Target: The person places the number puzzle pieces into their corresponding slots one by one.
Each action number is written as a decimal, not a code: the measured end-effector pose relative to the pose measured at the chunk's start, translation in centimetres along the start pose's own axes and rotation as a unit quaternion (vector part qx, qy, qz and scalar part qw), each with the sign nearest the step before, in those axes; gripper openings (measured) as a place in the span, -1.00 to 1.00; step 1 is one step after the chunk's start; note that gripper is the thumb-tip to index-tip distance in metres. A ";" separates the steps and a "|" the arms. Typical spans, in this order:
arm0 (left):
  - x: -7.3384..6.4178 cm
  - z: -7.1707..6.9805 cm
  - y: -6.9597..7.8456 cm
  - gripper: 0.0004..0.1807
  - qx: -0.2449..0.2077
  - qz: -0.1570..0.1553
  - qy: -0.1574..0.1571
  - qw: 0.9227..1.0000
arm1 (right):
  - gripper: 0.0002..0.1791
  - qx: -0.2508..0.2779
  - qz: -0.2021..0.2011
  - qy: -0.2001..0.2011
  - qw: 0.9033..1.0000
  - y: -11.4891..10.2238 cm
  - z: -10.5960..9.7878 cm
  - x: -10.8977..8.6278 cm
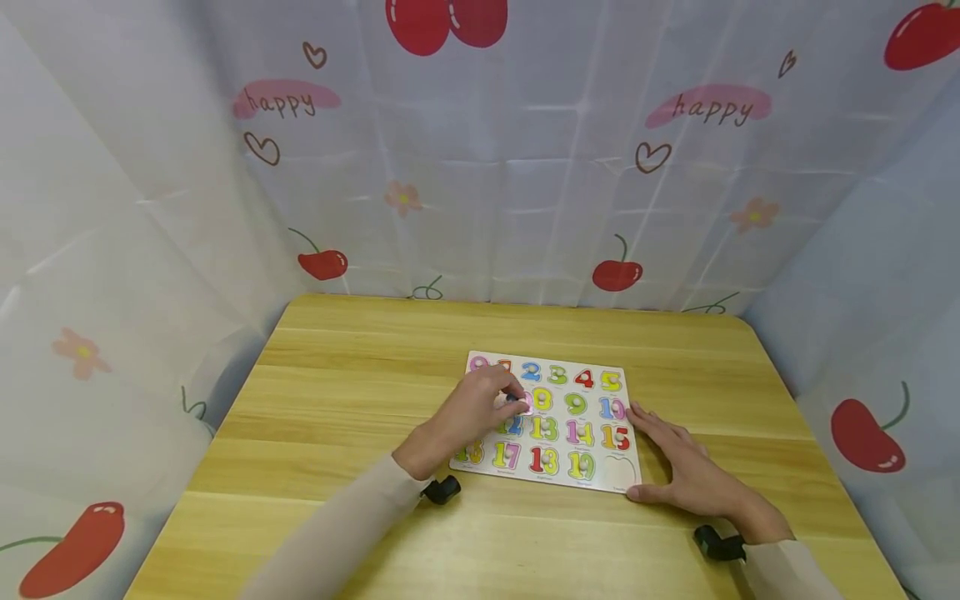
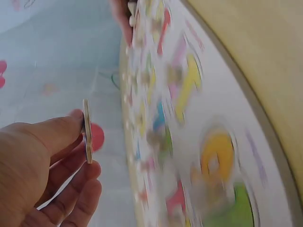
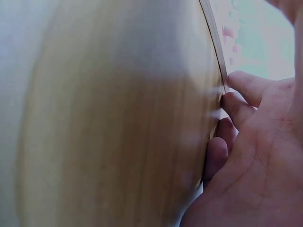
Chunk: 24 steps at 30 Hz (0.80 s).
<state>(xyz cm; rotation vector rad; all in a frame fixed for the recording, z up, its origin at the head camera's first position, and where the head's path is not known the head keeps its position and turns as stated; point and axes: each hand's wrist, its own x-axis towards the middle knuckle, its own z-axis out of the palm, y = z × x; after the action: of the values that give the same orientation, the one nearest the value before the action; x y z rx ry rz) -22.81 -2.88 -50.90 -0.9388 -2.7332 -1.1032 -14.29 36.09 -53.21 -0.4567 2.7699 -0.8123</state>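
A white number puzzle board (image 1: 540,482) lies on the table, with bright number pieces with knobs set in rows. Over its left part, my left hand (image 1: 480,404) pinches a thin puzzle piece (image 2: 88,132) between thumb and fingers. That piece appears edge-on in the left wrist view, so I cannot tell which number it is. Some numbers on the left are hidden beneath this hand. My right hand (image 1: 697,475) rests at the board's right side, fingertips along the edge and thumb at the lower corner. Beside that thumb is a bare outlined recess (image 1: 619,472).
The wooden table (image 1: 360,333) has rounded back corners. A white curtain (image 1: 480,225) printed with cherries, hearts and flowers hangs behind it and along both sides. Each wrist carries a small black camera, such as the left one (image 1: 442,490).
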 end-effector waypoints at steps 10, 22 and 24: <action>1.9 5.2 4.4 -0.83 0.036 0.043 -0.068 0.996 | 0.34 0.007 -0.016 -0.010 1.000 0.8 -0.2 -0.1; 3.6 11.0 8.1 -0.84 0.110 0.131 -0.121 0.978 | 0.32 0.007 -0.022 -0.008 1.000 0.8 -0.4 -0.2; 3.5 11.6 8.6 -0.85 0.131 0.142 -0.126 0.973 | 0.32 0.009 -0.025 -0.006 1.000 0.8 -0.3 -0.2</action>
<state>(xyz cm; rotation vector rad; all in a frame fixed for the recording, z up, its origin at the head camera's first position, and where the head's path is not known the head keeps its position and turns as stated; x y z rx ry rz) -18.86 11.22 -53.35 -1.4491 -2.7173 -0.5957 -14.35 36.95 -53.37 -0.5285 2.7476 -0.8425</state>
